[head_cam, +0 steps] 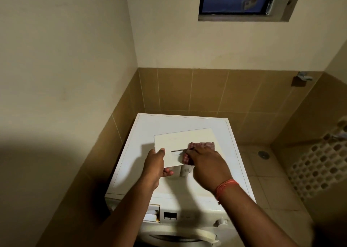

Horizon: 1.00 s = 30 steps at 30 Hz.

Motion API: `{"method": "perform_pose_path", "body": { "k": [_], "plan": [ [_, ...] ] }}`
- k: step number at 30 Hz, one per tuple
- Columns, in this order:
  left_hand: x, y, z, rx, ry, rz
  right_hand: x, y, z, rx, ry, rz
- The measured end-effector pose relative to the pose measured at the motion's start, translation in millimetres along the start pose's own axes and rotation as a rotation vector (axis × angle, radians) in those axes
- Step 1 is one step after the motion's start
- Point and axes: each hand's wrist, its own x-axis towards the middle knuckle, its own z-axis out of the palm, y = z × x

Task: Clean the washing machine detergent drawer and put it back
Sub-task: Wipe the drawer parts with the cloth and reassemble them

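Note:
The white detergent drawer (180, 143) lies flat-side up on top of the white washing machine (142, 126). My left hand (155, 167) grips the drawer's near left edge, thumb on top and fingers underneath. My right hand (204, 164) holds a red-and-white checked cloth (202, 145) against the drawer's right part, beside a narrow slot. Low on the machine's front left, the drawer's housing (152, 214) stands open.
Tan tiled walls close in behind and left of the machine. A floor drain (263, 154) sits in the tiled floor to the right. A white perforated mat (319, 164) leans at the right wall. The machine's knob (221, 222) and door rim are below.

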Motion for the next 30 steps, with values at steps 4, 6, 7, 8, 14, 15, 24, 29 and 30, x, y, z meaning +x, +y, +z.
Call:
{"method": "perform_pose_path", "body": {
  "k": [4,6,7,8,14,15,24,29,30],
  "plan": [
    [0.0,-1.4,3.2,0.01,0.007,-0.009,-5.7,11.8,-6.5,-0.086,0.021,0.13],
    [-0.6,-0.3,4.0,0.01,0.012,-0.009,-3.3,-5.0,1.7,-0.063,0.052,0.063],
    [-0.7,0.1,3.5,0.017,0.011,-0.004,-2.0,-16.2,7.1,-0.012,0.054,0.007],
    [-0.6,0.5,2.6,0.029,0.006,-0.001,-1.4,-27.2,12.9,0.035,0.041,-0.053],
    [3.4,-0.5,-2.2,0.043,-0.032,-0.027,-9.5,-13.1,23.6,0.069,0.145,-0.143],
    [4.4,-1.3,-2.0,0.042,-0.03,-0.038,-13.3,2.1,22.2,0.062,0.167,-0.094],
    [12.4,-4.7,-3.5,0.085,-0.039,-0.048,-13.6,-12.7,28.1,0.071,0.22,-0.088],
    [17.9,-5.9,-8.4,0.133,-0.052,-0.062,-9.9,-10.5,31.4,0.097,0.194,-0.168],
    [17.9,-6.3,-8.6,0.138,-0.056,-0.064,-12.6,2.2,29.1,0.097,0.21,-0.136]
  ]
}}
